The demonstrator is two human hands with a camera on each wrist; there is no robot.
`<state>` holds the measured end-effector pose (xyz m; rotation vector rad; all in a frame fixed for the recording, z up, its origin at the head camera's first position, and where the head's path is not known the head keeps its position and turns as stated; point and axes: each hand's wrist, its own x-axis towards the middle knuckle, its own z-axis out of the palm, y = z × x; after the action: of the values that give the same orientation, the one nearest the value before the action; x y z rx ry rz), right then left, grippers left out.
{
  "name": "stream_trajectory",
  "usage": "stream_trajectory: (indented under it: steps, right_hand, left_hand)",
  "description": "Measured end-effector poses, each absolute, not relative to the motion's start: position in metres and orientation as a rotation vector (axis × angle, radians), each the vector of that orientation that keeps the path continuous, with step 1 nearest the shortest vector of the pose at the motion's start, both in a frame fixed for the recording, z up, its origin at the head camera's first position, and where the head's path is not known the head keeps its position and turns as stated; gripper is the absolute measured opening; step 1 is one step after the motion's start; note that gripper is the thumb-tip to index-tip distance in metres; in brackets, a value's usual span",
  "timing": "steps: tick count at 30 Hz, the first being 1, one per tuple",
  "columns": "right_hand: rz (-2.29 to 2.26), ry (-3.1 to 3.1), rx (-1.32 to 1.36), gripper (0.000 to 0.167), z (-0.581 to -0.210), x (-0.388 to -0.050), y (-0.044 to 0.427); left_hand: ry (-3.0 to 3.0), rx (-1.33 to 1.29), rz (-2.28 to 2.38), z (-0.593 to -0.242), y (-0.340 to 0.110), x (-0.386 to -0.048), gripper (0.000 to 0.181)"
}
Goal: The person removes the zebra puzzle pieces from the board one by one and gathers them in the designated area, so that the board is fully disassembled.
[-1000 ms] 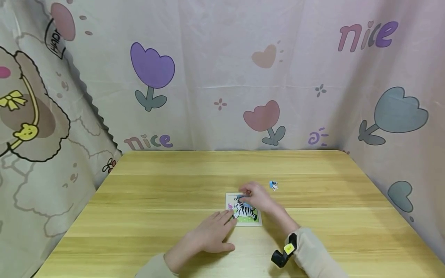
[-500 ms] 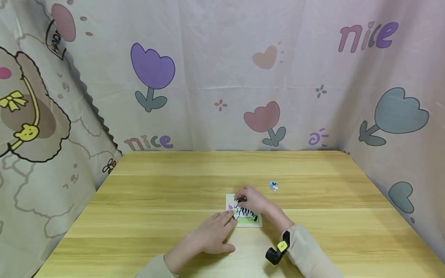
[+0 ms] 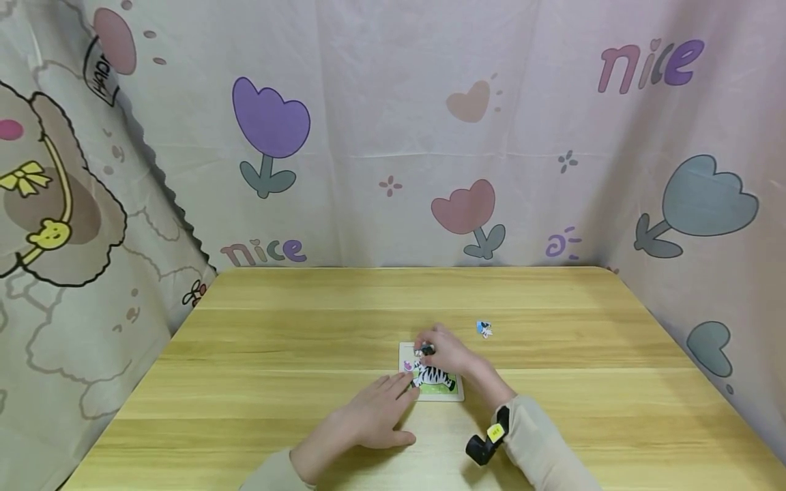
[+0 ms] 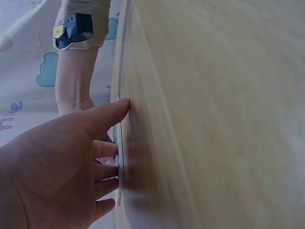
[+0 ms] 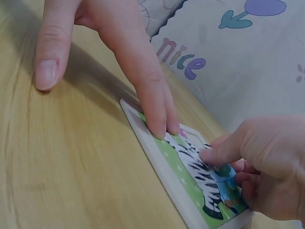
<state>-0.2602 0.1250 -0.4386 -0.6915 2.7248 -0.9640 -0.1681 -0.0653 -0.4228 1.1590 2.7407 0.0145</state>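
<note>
A small square zebra puzzle (image 3: 441, 389) with a white frame lies flat on the wooden table. My left hand (image 3: 377, 414) rests with spread, mostly straight fingers on its lower left edge; the right wrist view shows those fingertips pressing the green part (image 5: 167, 155). At the puzzle's upper left, my right hand (image 3: 453, 352) pinches a small dark-and-white piece (image 3: 426, 350) between thumb and fingers, low against the board. In the right wrist view the thumb of my right hand (image 5: 274, 167) touches the zebra picture, and the curled fingers hide part of the blue area.
A loose blue, black and white piece (image 3: 484, 329) lies on the table (image 3: 295, 327) behind and right of the puzzle. A black wrist camera (image 3: 485, 444) is strapped at my right sleeve. A patterned curtain (image 3: 381, 123) hangs behind the table.
My right hand has moved slightly left and down onto the puzzle's upper left, then barely shifted. The left hand has stayed in place, and so has the loose piece.
</note>
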Motion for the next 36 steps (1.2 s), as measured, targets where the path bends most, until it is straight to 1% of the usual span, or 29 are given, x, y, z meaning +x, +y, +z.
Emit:
stream_trajectory:
  steps: [6, 11, 19, 27, 36]
  right_hand:
    - [-1.063, 2.745, -0.692, 0.024, -0.442, -0.262, 0.127]
    - [-1.092, 2.763, -0.7, 0.02, -0.442, -0.262, 0.127]
    - [-1.147, 2.715, -0.777, 0.02, -0.442, -0.264, 0.13]
    - [-1.179, 2.694, -0.761, 0.014, -0.442, -0.262, 0.132]
    - [-1.351, 2.648, -0.682, 0.017, -0.449, -0.262, 0.14]
  left_hand:
    - [2.753, 1.157, 0.011, -0.425, -0.065, -0.169, 0.076]
    - [2.766, 1.196, -0.001, -0.424, -0.059, -0.17, 0.076]
    - [2.75, 1.237, -0.054, -0.425, -0.047, -0.179, 0.077]
    - [2.751, 1.234, -0.105, -0.428, -0.045, -0.182, 0.076]
    - [2.749, 1.229, -0.118, -0.425, -0.045, -0.18, 0.078]
